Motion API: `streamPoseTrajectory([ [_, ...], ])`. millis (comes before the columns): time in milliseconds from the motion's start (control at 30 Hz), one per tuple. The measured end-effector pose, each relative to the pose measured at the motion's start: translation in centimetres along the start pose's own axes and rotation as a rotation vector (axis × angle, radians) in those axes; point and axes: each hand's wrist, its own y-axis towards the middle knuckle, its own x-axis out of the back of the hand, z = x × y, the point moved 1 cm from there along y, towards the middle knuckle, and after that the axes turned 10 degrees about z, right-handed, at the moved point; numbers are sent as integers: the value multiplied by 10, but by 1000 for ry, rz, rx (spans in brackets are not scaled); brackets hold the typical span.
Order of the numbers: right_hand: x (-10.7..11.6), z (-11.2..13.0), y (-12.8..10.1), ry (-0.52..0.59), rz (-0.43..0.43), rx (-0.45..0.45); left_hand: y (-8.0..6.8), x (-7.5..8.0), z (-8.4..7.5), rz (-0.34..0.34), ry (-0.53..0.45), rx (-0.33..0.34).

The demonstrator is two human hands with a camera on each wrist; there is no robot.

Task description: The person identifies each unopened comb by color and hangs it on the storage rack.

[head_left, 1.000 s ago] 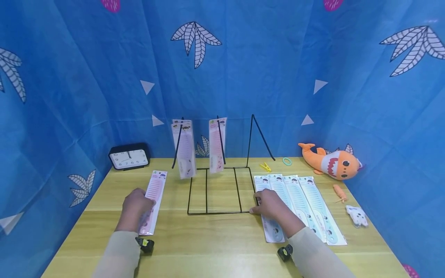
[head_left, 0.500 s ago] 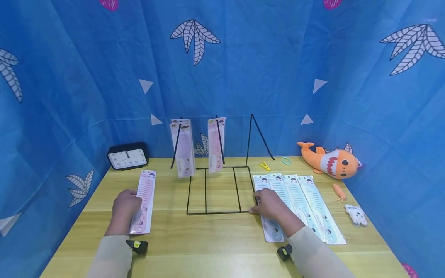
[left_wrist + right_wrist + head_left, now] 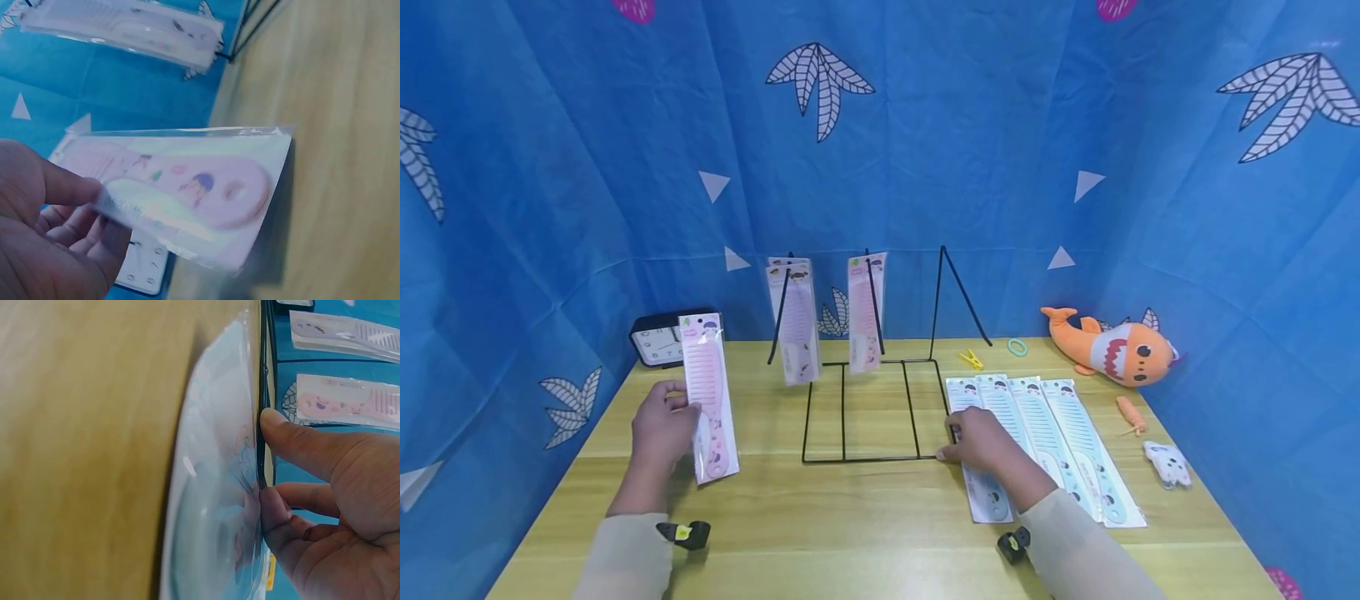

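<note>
Blue cloth (image 3: 985, 125) hangs around the far, left and right sides of my setup, printed with white leaves and triangles. Below that is a pale wooden table (image 3: 865, 517). Middle of it: a black wire rack (image 3: 880, 459), with purple comb packs (image 3: 800, 325) hanging on the left arm and a hanging pink pack (image 3: 862, 325) on the next one over. To the right there's a row of four blue comb packs (image 3: 1047, 433), lying flat and slightly fanned. Far right is an orange shark plush (image 3: 1112, 346).

The pink comb pack (image 3: 711, 392) is on the left side, tipped up off the wood at its far end and covering part of a black and white clock (image 3: 658, 344). I've got it in my left hand (image 3: 658, 425), thumb on one face and bent fingers behind, so a pretty light pinch by the left edge. My right hand (image 3: 981, 437) has thumb and fingertips on the rack's right side by the near corner, gripping the wire, with the hand over the leftmost blue pack.

Small stuff: a white spotted thing (image 3: 1168, 465) and a little orange figure (image 3: 1131, 412) on the right, then a yellow clip (image 3: 972, 360) and a green ring (image 3: 1017, 347) farther back.
</note>
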Motion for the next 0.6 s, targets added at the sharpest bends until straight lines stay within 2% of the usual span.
streamPoseTrajectory([
  [133,0,0,1,-1,-5,0,-9,1,-12,40,-49,-77],
  [267,0,0,0,1,-5,-5,-18,1,-17,106,-112,-202],
  [500,-2,-1,1,-1,-5,-6,-32,2,-15,278,-253,-550],
  [600,-1,0,0,-5,-12,3,-38,4,-14,350,-322,-653],
])
